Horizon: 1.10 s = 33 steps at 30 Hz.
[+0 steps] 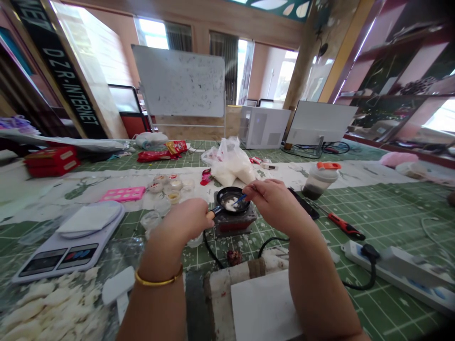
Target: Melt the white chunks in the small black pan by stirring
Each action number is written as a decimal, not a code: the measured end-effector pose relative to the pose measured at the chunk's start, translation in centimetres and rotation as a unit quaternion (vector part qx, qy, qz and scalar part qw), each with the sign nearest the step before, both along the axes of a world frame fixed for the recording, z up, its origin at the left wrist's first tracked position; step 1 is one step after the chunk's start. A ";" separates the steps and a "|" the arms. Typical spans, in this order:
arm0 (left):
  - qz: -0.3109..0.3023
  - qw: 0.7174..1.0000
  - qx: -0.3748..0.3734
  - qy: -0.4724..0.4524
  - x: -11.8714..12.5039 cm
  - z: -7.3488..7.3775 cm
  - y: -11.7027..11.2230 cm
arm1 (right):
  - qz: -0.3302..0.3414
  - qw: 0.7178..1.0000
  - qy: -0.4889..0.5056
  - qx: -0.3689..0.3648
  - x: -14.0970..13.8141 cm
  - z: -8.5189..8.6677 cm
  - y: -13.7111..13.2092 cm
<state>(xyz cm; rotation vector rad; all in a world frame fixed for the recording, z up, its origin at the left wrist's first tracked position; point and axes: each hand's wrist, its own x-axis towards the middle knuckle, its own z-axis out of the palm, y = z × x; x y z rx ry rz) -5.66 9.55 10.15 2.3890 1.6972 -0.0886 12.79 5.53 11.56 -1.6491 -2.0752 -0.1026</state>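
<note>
we look down at our own two bare hands over a counter [391, 213] covered with a green gridded mat. our left hand [186, 219], with a gold bangle [158, 282] on its wrist, has its grip clenched around the handle of a small black pan [232, 200]; only the handle's tip shows past the fingers. the pan sits on a small dark red heater block [235, 221], just ahead of both hands, with a black cable [213, 253] running from the block toward us. our right hand [275, 201] has its grip pinched shut on a thin blue stick [239, 200], whose far end dips into the pan. inside the pan lies a pale white lump, partly glossy, near the stick's tip. to the left of the pan stand several small clear cups [167, 187], some with a pale or yellowish fill. behind the pan rests a clear plastic bag [231, 163] holding white material. to the right stands a clear jar with an orange lid [322, 180], dark at the bottom. a white kitchen scale [71, 241] lies at the left, with a heap of white flakes [50, 308] just in front of it. a white power strip [405, 270] lies at the right.
</note>
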 end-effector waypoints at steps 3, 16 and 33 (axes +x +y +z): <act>0.001 1.000 -0.004 0.004 0.0 0.1 -0.1 | 0.001 1.000 -0.006 -0.009 0.0 -0.2 0.2; -0.006 1.000 0.001 -0.005 0.1 0.0 -0.1 | -0.018 1.000 -0.010 -0.006 -0.4 -0.1 0.1; -0.003 1.000 -0.007 0.016 0.2 0.2 -0.1 | -0.066 0.997 -0.036 -0.016 0.2 -0.3 0.7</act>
